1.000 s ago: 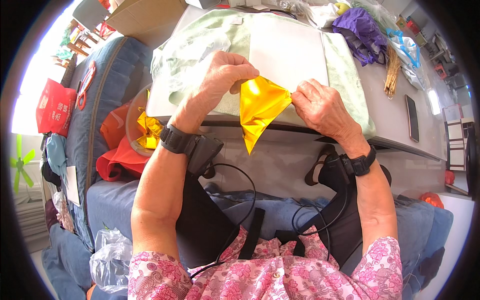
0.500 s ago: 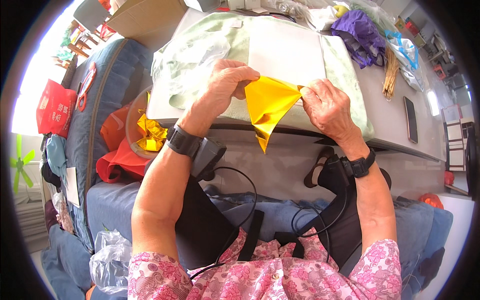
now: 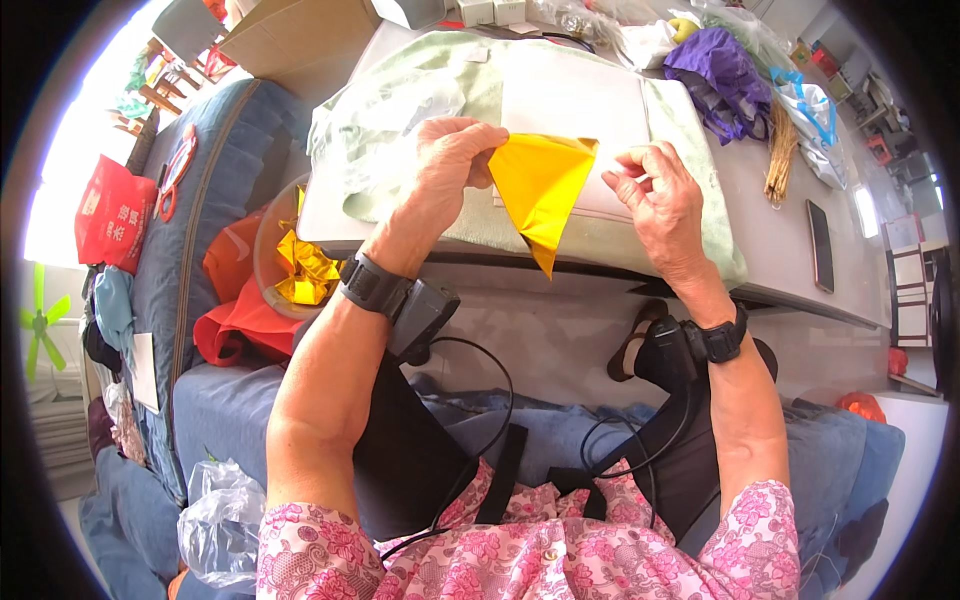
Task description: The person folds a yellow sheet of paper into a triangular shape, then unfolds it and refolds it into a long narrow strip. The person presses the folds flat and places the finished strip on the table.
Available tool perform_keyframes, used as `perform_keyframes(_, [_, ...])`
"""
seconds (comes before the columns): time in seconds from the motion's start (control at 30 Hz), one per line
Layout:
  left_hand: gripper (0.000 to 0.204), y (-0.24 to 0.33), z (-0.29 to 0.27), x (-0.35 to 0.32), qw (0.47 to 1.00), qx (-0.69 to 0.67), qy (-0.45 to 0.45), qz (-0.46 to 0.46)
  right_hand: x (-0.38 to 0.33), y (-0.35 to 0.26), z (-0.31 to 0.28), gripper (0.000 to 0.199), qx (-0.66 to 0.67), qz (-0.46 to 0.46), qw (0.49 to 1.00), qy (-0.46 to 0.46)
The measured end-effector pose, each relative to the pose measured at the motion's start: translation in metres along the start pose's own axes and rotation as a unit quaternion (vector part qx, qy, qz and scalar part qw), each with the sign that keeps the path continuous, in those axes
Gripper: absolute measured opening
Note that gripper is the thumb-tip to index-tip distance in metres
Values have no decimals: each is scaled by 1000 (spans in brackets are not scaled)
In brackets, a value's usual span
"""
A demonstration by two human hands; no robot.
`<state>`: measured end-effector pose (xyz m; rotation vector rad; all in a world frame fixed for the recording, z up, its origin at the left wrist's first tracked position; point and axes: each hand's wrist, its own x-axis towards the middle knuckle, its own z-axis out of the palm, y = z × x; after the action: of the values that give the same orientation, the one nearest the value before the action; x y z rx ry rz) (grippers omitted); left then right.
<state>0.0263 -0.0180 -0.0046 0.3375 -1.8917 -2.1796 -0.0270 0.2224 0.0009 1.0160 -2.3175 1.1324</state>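
Note:
A sheet of shiny gold paper [image 3: 540,185], folded into a downward-pointing triangle, hangs between my hands above the table's front edge. My left hand [image 3: 448,165] pinches its upper left corner between thumb and fingers. My right hand [image 3: 662,200] pinches the upper right corner. Behind the paper lies a white board [image 3: 585,110] on a pale green cloth [image 3: 400,110] that covers the grey table [image 3: 790,190].
A clear bowl [image 3: 268,250] with folded gold pieces [image 3: 305,270] rests on red-orange cloth at my left. A purple bag [image 3: 715,70], a bundle of straw-coloured sticks [image 3: 778,150] and a dark phone [image 3: 820,245] lie at the table's right. A cardboard box [image 3: 290,35] stands far left.
Both hands have lifted the gold paper up and farther over the table. The hands have drawn apart, spreading the top edge wider.

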Motion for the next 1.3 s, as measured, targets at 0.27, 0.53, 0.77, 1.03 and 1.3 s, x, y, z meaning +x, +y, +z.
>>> perform_keyframes(0.27, [18,3,-1,2,996,-42,67,51,-5,-15,8,24,339,219,901,-159])
perform_keyframes(0.53, [16,-5,2,6,997,-43,32,62,-7,-21,16,21,348,230,892,-173])
perform_keyframes(0.77, [18,-6,4,7,996,-38,18,74,-5,-22,15,17,327,251,896,-166])
perform_keyframes(1.03, [23,2,14,-1,998,15,12,54,0,-11,11,17,292,239,919,-117])
perform_keyframes(1.3, [20,-1,18,0,998,43,12,45,3,-8,9,19,276,242,925,-97])
